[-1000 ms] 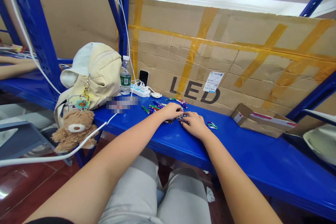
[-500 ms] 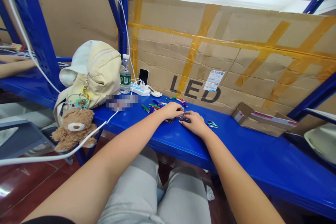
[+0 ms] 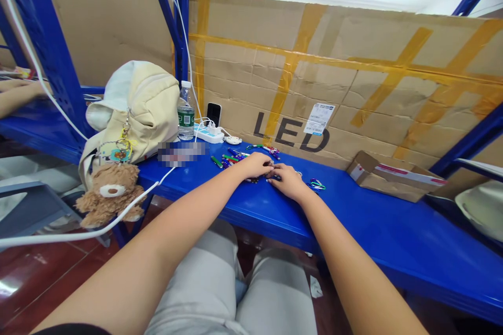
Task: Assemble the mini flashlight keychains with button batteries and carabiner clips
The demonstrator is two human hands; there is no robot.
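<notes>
Left hand point(image 3: 254, 165) and right hand point(image 3: 288, 182) sit almost touching, fingers curled narrow over small coloured metal parts point(image 3: 229, 159) spread on a blue steel shelf point(image 3: 393, 220); any grip cannot be confirmed. Coloured carabiner clips point(image 3: 316, 185) are placed just right of the right hand.

From the left hand point(image 3: 255, 165) and right hand point(image 3: 288, 182), a strip of blue steel shelf point(image 3: 365, 214) gives passage toward 3 o'clock, as far as a low brown cardboard parcel point(image 3: 393, 177). A large, amber-taped cardboard sheet point(image 3: 314, 63) walls off 12 o'clock. Toward 9 to 10 o'clock, small multicoloured metal pieces point(image 3: 226, 161), a white power strip point(image 3: 208, 135) and a cream fabric backpack point(image 3: 133, 115) stand in the way.
</notes>
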